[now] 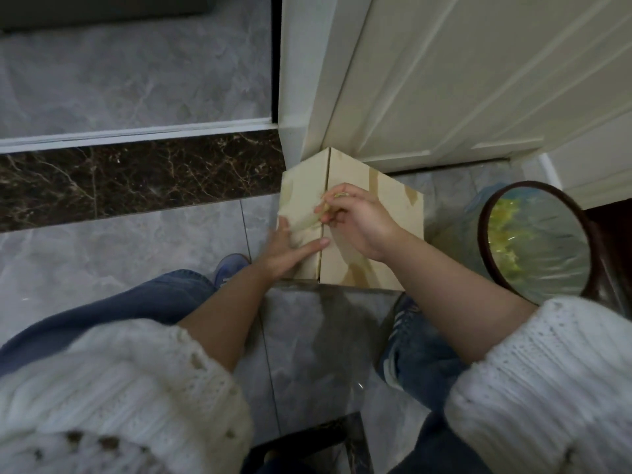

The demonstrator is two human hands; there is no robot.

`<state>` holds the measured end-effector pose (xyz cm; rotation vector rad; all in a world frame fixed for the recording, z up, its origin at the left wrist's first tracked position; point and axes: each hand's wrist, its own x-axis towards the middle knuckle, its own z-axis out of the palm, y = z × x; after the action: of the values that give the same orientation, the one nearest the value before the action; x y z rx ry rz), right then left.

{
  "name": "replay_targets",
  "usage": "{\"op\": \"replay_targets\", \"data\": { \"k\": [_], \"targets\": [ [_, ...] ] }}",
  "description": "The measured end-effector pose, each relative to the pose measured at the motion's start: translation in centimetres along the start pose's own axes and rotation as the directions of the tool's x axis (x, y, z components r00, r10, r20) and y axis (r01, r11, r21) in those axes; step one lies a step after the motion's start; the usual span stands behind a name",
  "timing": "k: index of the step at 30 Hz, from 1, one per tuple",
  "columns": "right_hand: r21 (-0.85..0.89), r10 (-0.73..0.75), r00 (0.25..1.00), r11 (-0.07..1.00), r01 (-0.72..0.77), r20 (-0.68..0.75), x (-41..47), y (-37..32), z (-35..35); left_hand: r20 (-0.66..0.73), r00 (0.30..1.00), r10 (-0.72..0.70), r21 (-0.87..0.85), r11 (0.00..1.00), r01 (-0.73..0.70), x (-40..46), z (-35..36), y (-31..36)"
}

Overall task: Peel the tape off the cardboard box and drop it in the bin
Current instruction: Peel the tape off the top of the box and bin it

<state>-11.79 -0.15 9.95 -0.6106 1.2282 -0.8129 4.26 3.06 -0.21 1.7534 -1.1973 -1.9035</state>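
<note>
Now your right hand pinches the tape at the box's centre seam — the strip runs left from your fingertips. Your left hand lies flat just below it, fingers spread — bin off right.

Matt cardboard box, glossy stone floor

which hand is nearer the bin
Right. The right hand pinches tape on the cardboard box, on the side toward the bin; the left hand presses the box's far side.
</note>
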Motion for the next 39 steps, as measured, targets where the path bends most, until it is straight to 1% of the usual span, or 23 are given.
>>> {"op": "replay_targets", "data": {
  "k": [2, 3, 5, 6, 7, 10, 12, 14, 16, 18, 20, 22, 24, 25, 27, 30, 31, 32, 33, 34, 35, 37, 39],
  "targets": [
    [0.109, -0.026, 1.0, 0.994, 0.026, 0.003, -1.3, -0.6, -0.5, -0.071, 0.997, 0.002, 0.064, 0.998, 0.003, 0.5, -0.2, 0.0],
    [0.143, -0.043, 0.999, 0.989, 0.042, 0.007, -2.0, -0.8, -0.7, -0.106, 0.994, 0.006, 0.098, 0.995, 0.004, -1.2, -0.1, 1.6],
    [0.171, -0.058, 0.998, 0.984, 0.054, 0.018, -3.3, -1.0, -1.1, -0.161, 0.987, 0.018, 0.143, 0.99, 0.005, -4.4, 0.4, 4.5],
    [0.181, -0.062, 0.998, 0.982, 0.058, 0.016, -4.5, -1.0, -1.2, -0.159, 0.987, 0.011, 0.156, 0.988, 0.014, -6.0, 1.0, 5.5],
    [0.203, -0.06, 0.998, 0.978, 0.056, 0.013, -5.4, -1.0, -1.4, -0.167, 0.986, -0.007, 0.173, 0.984, 0.036, -7.1, 1.6, 5.9],
    [0.292, -0.039, 0.999, 0.956, 0.035, 0.006, -7.7, -0.8, -1.2, -0.254, 0.967, 0.026, 0.27, 0.962, 0.045, -9.8, 3.3, 7.0],
    [0.288, -0.055, 0.998, 0.956, 0.054, -0.004, -9.2, -1.0, -0.6, -0.309, 0.948, 0.08, 0.398, 0.916, 0.052, -10.5, 3.9, 6.9],
    [0.282, -0.083, 0.996, 0.956, 0.087, -0.023, -10.4, -1.7, -0.5, -0.321, 0.939, 0.124, 0.531, 0.845, 0.07, -11.0, 4.3, 6.6],
    [0.231, -0.122, 0.991, 0.964, 0.132, -0.058, -11.3, -2.7, -1.0, -0.325, 0.928, 0.183, 0.642, 0.763, 0.074, -11.7, 4.6, 6.3],
    [0.092, -0.155, 0.984, 0.982, 0.163, -0.089, -11.6, -3.2, -2.0, -0.335, 0.914, 0.228, 0.732, 0.674, 0.1, -12.0, 4.7, 5.7],
    [-0.021, -0.166, 0.98, 0.986, 0.165, -0.112, -11.9, -2.7, -3.1, -0.338, 0.909, 0.242, 0.767, 0.63, 0.118, -12.1, 5.0, 5.0],
    [-0.053, -0.134, 0.985, 0.99, 0.129, -0.111, -12.0, -1.6, -4.0, -0.347, 0.905, 0.247, 0.771, 0.625, 0.125, -12.1, 5.3, 4.6],
    [-0.073, -0.094, 0.991, 0.994, 0.087, -0.092, -12.0, -0.3, -4.6, -0.366, 0.901, 0.234, 0.755, 0.641, 0.14, -11.8, 5.5, 4.6],
    [-0.109, -0.082, 0.993, 0.991, 0.072, -0.089, -11.9, 0.2, -4.7, -0.376, 0.9, 0.221, 0.744, 0.651, 0.151, -11.6, 5.5, 4.6],
    [-0.208, -0.081, 0.992, 0.976, 0.058, -0.1, -11.4, 0.9, -4.5, -0.385, 0.903, 0.192, 0.729, 0.664, 0.169, -11.3, 5.4, 4.7],
    [-0.261, -0.106, 0.987, 0.963, 0.071, -0.122, -10.3, 1.2, -4.3, -0.389, 0.904, 0.179, 0.72, 0.671, 0.177, -10.9, 5.3, 4.6],
    [-0.348, -0.142, 0.981, 0.933, 0.088, -0.133, -9.9, 1.2, -4.4, -0.394, 0.901, 0.183, 0.719, 0.672, 0.178, -10.8, 5.5, 4.6],
    [-0.49, -0.206, 0.968, 0.865, 0.11, -0.147, -9.5, 1.2, -4.7, -0.396, 0.899, 0.186, 0.72, 0.671, 0.178, -10.7, 5.7, 4.6],
    [-0.635, -0.279, 0.949, 0.762, 0.124, -0.149, -9.1, 1.3, -4.9, -0.395, 0.9, 0.187, 0.724, 0.666, 0.179, -10.5, 5.9, 4.6],
    [-0.736, -0.346, 0.927, 0.664, 0.132, -0.146, -8.8, 1.4, -5.0, -0.391, 0.9, 0.191, 0.728, 0.662, 0.176, -10.4, 6.2, 4.5],
    [-0.791, -0.388, 0.91, 0.599, 0.125, -0.15, -8.7, 1.6, -5.1, -0.388, 0.9, 0.197, 0.733, 0.658, 0.172, -10.3, 6.4, 4.5],
    [-0.83, -0.441, 0.884, 0.544, 0.123, -0.158, -8.6, 1.9, -4.9, -0.391, 0.896, 0.209, 0.737, 0.655, 0.169, -10.0, 6.7, 4.4],
    [-0.876, -0.501, 0.858, 0.457, 0.151, -0.113, -8.8, 2.2, -4.5, -0.395, 0.896, 0.202, 0.739, 0.65, 0.179, -10.0, 6.7, 4.5]
  ]
}}
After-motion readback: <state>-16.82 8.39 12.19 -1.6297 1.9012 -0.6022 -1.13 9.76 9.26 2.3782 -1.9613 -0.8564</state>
